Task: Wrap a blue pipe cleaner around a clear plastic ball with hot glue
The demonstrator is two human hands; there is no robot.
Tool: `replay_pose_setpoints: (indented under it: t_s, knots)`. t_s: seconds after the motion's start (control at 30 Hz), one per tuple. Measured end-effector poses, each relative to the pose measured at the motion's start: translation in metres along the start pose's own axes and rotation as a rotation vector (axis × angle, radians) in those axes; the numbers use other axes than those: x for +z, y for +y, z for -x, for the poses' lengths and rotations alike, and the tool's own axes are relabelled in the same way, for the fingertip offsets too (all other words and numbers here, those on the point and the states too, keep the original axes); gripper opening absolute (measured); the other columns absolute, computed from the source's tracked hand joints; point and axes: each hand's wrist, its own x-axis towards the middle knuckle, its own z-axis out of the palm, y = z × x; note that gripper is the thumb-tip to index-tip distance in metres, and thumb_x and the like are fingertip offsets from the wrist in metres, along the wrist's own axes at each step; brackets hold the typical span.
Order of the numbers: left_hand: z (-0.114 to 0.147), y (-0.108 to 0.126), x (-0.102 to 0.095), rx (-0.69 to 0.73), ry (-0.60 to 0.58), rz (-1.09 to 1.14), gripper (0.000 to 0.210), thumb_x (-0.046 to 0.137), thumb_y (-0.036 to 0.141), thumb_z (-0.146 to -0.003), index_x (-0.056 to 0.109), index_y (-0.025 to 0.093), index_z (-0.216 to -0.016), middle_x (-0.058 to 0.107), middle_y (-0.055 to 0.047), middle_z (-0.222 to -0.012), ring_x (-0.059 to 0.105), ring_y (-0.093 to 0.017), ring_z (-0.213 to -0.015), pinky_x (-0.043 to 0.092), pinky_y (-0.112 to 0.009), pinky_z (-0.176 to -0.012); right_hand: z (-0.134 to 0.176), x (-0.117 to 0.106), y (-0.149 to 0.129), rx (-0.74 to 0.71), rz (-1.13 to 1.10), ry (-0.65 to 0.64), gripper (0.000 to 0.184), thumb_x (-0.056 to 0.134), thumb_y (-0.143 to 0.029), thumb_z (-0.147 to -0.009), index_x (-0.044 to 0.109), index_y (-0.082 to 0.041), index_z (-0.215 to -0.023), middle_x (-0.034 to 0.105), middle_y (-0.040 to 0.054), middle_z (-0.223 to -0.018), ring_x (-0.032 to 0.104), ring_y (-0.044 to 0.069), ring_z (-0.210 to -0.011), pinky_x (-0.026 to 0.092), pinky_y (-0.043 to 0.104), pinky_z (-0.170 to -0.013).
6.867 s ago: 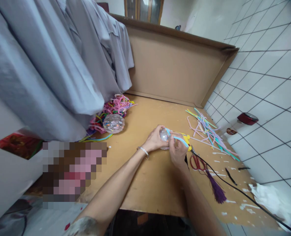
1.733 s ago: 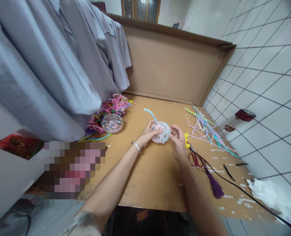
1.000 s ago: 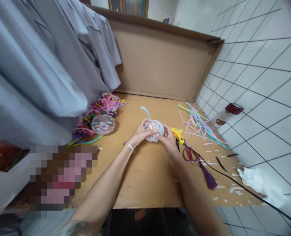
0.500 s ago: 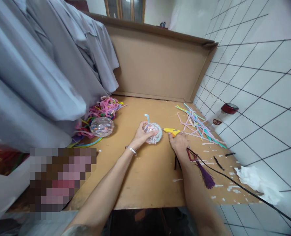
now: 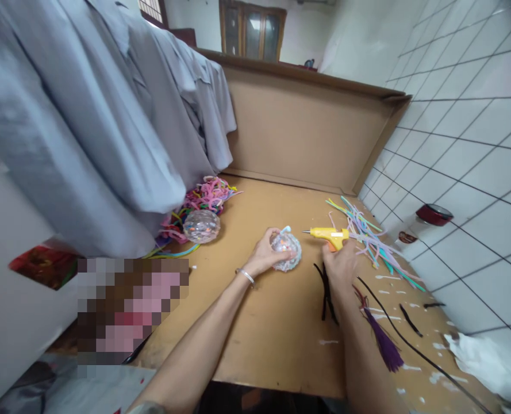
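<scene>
My left hand (image 5: pixel 267 253) is closed round a clear ball (image 5: pixel 288 253) wound with pale fuzzy stems, and a light-blue stem end sticks up from its top. In my right hand (image 5: pixel 340 261) is a yellow hot glue gun (image 5: pixel 329 234), gripped by its handle. Its metal nozzle points left at the ball, with a small gap between them. A second clear ball (image 5: pixel 202 226) with coloured specks lies to the left, beside a heap of pink and multicoloured pipe cleaners (image 5: pixel 210 194).
Pastel pipe cleaners (image 5: pixel 367 233) lie at the right by a red-lidded jar (image 5: pixel 427 221). A purple tassel (image 5: pixel 383 342), black stems (image 5: pixel 326 293), a cord and white tissue (image 5: pixel 483 356) are on the brown table (image 5: pixel 259 345). Grey cloth (image 5: pixel 121 115) hangs left; a cardboard panel (image 5: pixel 307 126) stands behind.
The glue gun's nozzle has drawn back a little from the ball and the gun shows more fully. The ball has turned slightly in my left hand. The whole view has shifted.
</scene>
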Motion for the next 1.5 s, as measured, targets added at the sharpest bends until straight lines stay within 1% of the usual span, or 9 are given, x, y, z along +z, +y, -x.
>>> replay_pose_setpoints:
  t_s: [0.13,0.33,0.57,0.73,0.97,1.1,1.23,1.37,1.5]
  knots:
    - [0.001,0.003,0.000,0.021,-0.008,-0.036,0.067,0.084,0.039,-0.057,0.052,0.021,-0.112,0.064,-0.005,-0.108,0.061,-0.022,-0.099,0.048,-0.036,-0.090,0.009,-0.010,-0.007,-0.106,-0.089,0.149,0.050,0.053,-0.045,-0.080,0.057,-0.011,-0.117,0.067,0.0152,-0.088,0.063,0.029,-0.075,0.038,0.033,-0.063]
    - [0.001,0.002,-0.002,0.012,-0.017,-0.045,0.066,0.085,0.037,-0.055,0.052,0.021,-0.111,0.064,-0.004,-0.108,0.061,-0.022,-0.103,0.048,-0.035,-0.092,0.019,-0.015,-0.012,-0.223,-0.111,0.257,0.045,0.053,-0.047,-0.080,0.061,-0.015,-0.110,0.068,0.0113,-0.086,0.062,0.026,-0.074,0.037,0.031,-0.062]
    - [0.000,0.005,-0.004,0.015,-0.032,-0.077,0.066,0.085,0.035,-0.055,0.054,0.021,-0.111,0.065,-0.004,-0.109,0.062,-0.023,-0.102,0.048,-0.034,-0.092,0.018,-0.014,-0.009,-0.311,-0.131,0.280,0.045,0.050,-0.047,-0.080,0.062,-0.013,-0.108,0.071,0.0136,-0.092,0.065,0.027,-0.080,0.042,0.032,-0.067]
    - [0.000,0.006,-0.003,0.002,-0.031,-0.095,0.069,0.086,0.034,-0.053,0.054,0.021,-0.113,0.065,-0.005,-0.111,0.062,-0.023,-0.102,0.048,-0.036,-0.093,0.018,-0.018,-0.011,-0.340,-0.141,0.248,0.044,0.048,-0.045,-0.080,0.062,-0.013,-0.107,0.071,0.0151,-0.093,0.065,0.028,-0.083,0.044,0.034,-0.070]
    - [-0.001,0.004,-0.003,0.022,-0.037,-0.119,0.072,0.086,0.034,-0.052,0.053,0.021,-0.114,0.064,-0.006,-0.114,0.061,-0.025,-0.105,0.047,-0.037,-0.095,0.020,-0.021,-0.010,-0.372,-0.116,0.252,0.040,0.049,-0.042,-0.082,0.061,-0.014,-0.108,0.071,0.0128,-0.093,0.064,0.026,-0.082,0.042,0.032,-0.068]
    - [-0.002,-0.002,-0.004,0.048,-0.046,-0.149,0.070,0.086,0.037,-0.054,0.053,0.023,-0.114,0.064,-0.004,-0.112,0.062,-0.023,-0.102,0.049,-0.036,-0.092,0.020,-0.019,-0.009,-0.418,-0.122,0.286,0.038,0.051,-0.041,-0.082,0.061,-0.014,-0.107,0.070,0.0119,-0.092,0.063,0.025,-0.083,0.042,0.031,-0.068]
    - [-0.003,-0.006,-0.005,0.058,-0.048,-0.173,0.071,0.086,0.038,-0.055,0.053,0.023,-0.115,0.063,-0.004,-0.115,0.062,-0.022,-0.102,0.049,-0.035,-0.092,0.019,-0.018,-0.008,-0.433,-0.099,0.328,0.035,0.052,-0.040,-0.082,0.061,-0.014,-0.105,0.069,0.0108,-0.087,0.062,0.024,-0.077,0.039,0.030,-0.064]
    - [-0.003,-0.005,-0.005,0.071,-0.057,-0.176,0.071,0.086,0.038,-0.055,0.052,0.023,-0.116,0.063,-0.004,-0.115,0.062,-0.022,-0.103,0.049,-0.034,-0.091,0.019,-0.019,-0.009,-0.446,-0.091,0.355,0.033,0.052,-0.039,-0.082,0.061,-0.015,-0.103,0.068,0.0089,-0.084,0.060,0.023,-0.074,0.037,0.030,-0.064]
    - [-0.002,-0.001,-0.005,0.070,-0.067,-0.181,0.070,0.085,0.037,-0.056,0.052,0.023,-0.116,0.063,-0.004,-0.115,0.062,-0.022,-0.102,0.049,-0.035,-0.091,0.020,-0.021,-0.010,-0.463,-0.106,0.338,0.030,0.051,-0.037,-0.083,0.061,-0.016,-0.102,0.069,0.0088,-0.085,0.061,0.023,-0.075,0.038,0.029,-0.064]
